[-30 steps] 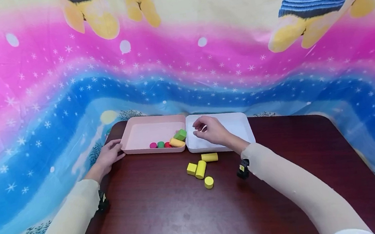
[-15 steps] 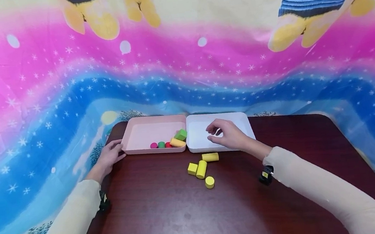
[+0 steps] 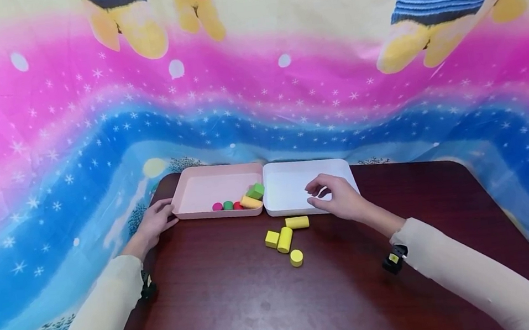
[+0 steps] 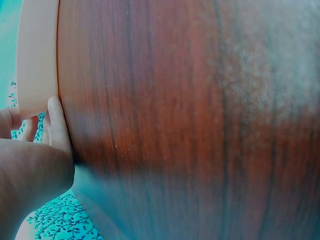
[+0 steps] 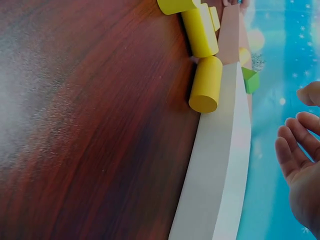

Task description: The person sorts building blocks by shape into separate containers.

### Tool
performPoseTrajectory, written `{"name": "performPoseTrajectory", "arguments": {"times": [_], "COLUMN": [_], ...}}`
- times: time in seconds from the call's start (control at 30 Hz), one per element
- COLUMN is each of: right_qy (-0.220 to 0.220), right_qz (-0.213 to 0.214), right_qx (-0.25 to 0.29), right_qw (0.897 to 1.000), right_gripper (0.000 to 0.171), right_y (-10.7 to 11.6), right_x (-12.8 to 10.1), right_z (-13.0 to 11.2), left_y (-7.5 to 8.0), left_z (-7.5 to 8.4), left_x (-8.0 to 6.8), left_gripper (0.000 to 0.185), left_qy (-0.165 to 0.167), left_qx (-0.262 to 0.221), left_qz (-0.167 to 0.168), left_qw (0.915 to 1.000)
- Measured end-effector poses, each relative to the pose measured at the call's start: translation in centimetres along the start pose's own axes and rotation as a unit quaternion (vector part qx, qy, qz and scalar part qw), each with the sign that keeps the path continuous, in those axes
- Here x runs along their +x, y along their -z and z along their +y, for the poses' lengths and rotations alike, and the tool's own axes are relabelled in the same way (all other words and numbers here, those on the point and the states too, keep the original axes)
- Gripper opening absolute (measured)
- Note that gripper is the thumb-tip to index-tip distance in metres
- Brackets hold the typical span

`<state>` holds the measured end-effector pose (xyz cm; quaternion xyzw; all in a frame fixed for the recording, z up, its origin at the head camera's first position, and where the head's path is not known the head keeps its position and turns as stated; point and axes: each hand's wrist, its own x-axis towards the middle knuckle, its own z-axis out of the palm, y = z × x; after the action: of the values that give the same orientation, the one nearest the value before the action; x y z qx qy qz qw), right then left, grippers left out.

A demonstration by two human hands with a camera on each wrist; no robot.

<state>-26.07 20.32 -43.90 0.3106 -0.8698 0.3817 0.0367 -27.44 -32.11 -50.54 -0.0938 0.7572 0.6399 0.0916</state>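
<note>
You wear pale cream long sleeves on both arms, ending at the wrists. A small black device with a yellow mark sits strapped under each wrist; your hands are bare.

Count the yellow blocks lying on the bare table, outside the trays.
4: a cylinder by the white tray, a cube, a long cylinder, a short cylinder nearest.

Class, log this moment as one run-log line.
left hand: touches pink tray | right hand: open above white tray | yellow blocks: on table
</note>
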Motion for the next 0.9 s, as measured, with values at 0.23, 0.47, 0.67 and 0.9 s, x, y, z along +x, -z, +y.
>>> {"name": "performPoseTrajectory", "arguments": {"times": [0.23,0.47,0.67,0.9], "right_qy": [0.004,0.001,-0.028,-0.043], "right_qz": [0.016,0.036,0.055,0.063], "right_qx": [0.011,0.02,0.007,0.01], "right_qw": [1.0,0.999,0.998,0.997], "right_gripper": [0.023,0.021,0.022,0.024], "right_y": [0.8,1.9,2.8,3.3], "right_x": [-1.2,-3.4,-5.3,-6.1], "right_z": [0.1,0.6,1.4,2.2], "left_y": [0.2,-0.2,-0.3,-0.5], "left_z": [-0.1,1.0,2.1,2.5], "left_x": [0.0,-0.6,-1.7,-2.0], "left_gripper": [0.056,0.056,0.056,0.056], "left_qy": [-0.001,0.011,0.009,0.014], "left_qx": [-0.006,-0.024,-0.025,-0.036], "left_qz": [-0.004,-0.015,-0.018,-0.019], "left_qw": [1.0,0.9995,0.9995,0.9991]}}
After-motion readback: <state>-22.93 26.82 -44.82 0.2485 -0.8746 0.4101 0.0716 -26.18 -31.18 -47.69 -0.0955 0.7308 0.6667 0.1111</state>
